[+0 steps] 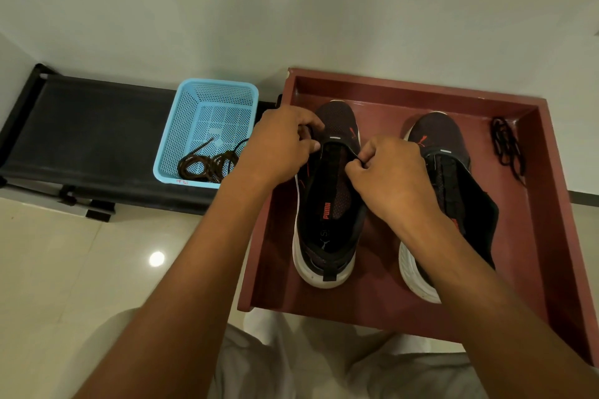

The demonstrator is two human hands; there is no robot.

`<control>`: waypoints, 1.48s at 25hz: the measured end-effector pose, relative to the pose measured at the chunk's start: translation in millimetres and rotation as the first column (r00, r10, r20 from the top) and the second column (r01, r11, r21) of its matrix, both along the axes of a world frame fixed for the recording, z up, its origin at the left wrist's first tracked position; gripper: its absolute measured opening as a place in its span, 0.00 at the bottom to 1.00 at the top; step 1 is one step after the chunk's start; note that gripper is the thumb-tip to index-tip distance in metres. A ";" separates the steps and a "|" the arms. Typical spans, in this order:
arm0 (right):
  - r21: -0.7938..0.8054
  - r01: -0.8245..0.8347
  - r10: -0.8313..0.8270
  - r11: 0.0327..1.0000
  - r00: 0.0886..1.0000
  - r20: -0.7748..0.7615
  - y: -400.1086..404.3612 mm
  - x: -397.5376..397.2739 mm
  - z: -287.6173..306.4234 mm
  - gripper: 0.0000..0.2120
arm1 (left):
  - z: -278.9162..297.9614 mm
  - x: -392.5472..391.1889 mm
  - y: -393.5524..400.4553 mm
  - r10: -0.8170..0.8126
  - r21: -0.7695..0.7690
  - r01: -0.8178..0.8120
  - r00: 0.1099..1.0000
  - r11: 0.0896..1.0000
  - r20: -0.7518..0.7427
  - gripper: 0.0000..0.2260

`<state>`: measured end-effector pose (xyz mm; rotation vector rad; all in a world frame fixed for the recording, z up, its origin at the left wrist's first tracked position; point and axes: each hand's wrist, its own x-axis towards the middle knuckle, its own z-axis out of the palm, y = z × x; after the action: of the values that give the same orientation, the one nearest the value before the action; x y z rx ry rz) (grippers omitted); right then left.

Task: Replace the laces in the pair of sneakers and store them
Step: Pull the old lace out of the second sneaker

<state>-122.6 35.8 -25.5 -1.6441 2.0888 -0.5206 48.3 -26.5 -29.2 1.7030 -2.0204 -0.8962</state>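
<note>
Both hands work at the toe end of the left sneaker (327,204), which stands in the red wooden tray (421,91) with its toe toward 12 o'clock. The left hand (278,142) has its fingers curled at the sneaker's 10 o'clock edge, apparently pinching a dark lace end, though the lace itself is mostly hidden under the fingers. The right hand (389,172) pinches a thin dark lace (351,152) at the 2 o'clock side of the eyelet row, drawn taut across the lowest eyelets.

Judging by this, lacing of this sneaker has only begun: the tongue lies bare below the hands, with no crossings showing. The right sneaker (450,178), at 3 o'clock of the first, shows an open throat with no lace that I can make out, so it seems unlaced.

A bundle of dark lace (505,146) lies in the tray's 2 o'clock corner, probably the second new lace. In the blue basket (181,126) at 9 o'clock, on the black bench (97,126), lie brownish laces (207,165), likely the old ones already removed.

Left to do: finish this lacing, lace the other sneaker, and store the pair
</note>
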 end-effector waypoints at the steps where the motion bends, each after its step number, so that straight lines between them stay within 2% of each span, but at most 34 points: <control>1: -0.002 -0.001 0.001 1.000 1.000 -0.002 0.0 0.1 0.1 0.10 | -2.4 -2.6 0.0 0.019 -0.008 -0.019 1.000 1.000 -0.003 0.10; 3: -0.001 -0.006 0.006 1.000 1.000 0.002 0.6 0.6 0.7 0.10 | -5.4 -6.7 1.1 0.064 -0.033 -0.064 0.998 0.997 0.006 0.04; 6: -0.007 -0.004 0.004 1.000 1.000 -0.002 1.1 0.7 1.0 0.09 | -5.1 -8.2 1.3 0.120 -0.050 -0.120 0.993 0.992 -0.007 0.05; 9: -0.005 -0.001 0.001 1.000 1.000 0.000 0.9 0.9 1.4 0.09 | 4.9 -3.4 -3.7 0.171 -0.043 -0.178 0.976 0.983 -0.134 0.07; 12: 0.025 -0.013 0.013 1.000 1.000 0.012 0.0 -1.2 1.3 0.09 | 24.9 -3.4 -3.8 0.129 -0.038 -0.142 0.960 0.989 -0.249 0.06; 14: 0.011 -0.026 0.025 1.000 0.996 0.080 -1.9 -4.6 6.8 0.08 | 35.2 -9.7 -0.9 0.092 -0.044 -0.110 0.953 0.993 -0.290 0.04; 16: -0.107 -0.019 0.045 0.994 0.970 0.239 -5.4 -9.6 18.8 0.08 | 39.9 -17.0 1.0 0.076 -0.053 -0.098 0.943 0.994 -0.323 0.03; 19: -0.246 0.042 0.086 0.968 0.870 0.486 -10.1 -17.9 35.1 0.05 | 42.1 -25.8 4.2 0.062 -0.041 -0.084 0.921 0.996 -0.384 0.03; 22: -0.237 0.062 0.072 0.970 0.853 0.517 -9.5 -23.2 35.7 0.04 | 42.9 -33.8 7.9 0.053 -0.019 -0.067 0.903 0.998 -0.427 0.02; 26: -0.132 0.045 0.048 0.990 0.778 0.626 -9.5 -32.6 35.5 0.05 | 41.3 -40.8 8.2 0.075 0.004 -0.082 0.876 0.997 -0.477 0.02; 30: -0.134 0.111 -0.003 0.985 0.779 0.628 -12.1 -39.9 33.1 0.02 | 41.9 -45.4 7.8 0.074 0.029 -0.068 0.870 0.997 -0.488 0.02; 32: -0.126 0.226 -0.080 0.966 0.722 0.687 -16.2 -51.3 34.0 0.04 | 40.8 -43.3 7.0 0.087 0.051 -0.071 0.871 0.996 -0.483 0.04; 33: -0.114 0.300 -0.122 0.947 0.665 0.737 -18.6 -60.7 36.2 0.05 | 39.9 -42.1 6.7 0.089 0.065 -0.066 0.875 0.996 -0.476 0.05; 37: -0.044 0.574 -0.200 0.817 0.354 0.913 -22.4 -96.7 46.4 0.02 | 36.9 -43.7 6.9 0.031 0.068 -0.002 0.906 0.998 -0.423 0.05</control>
<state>-219.3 13.4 20.9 -0.5964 1.5204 -1.6252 4.6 -19.6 7.6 1.3995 -1.6978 -1.2184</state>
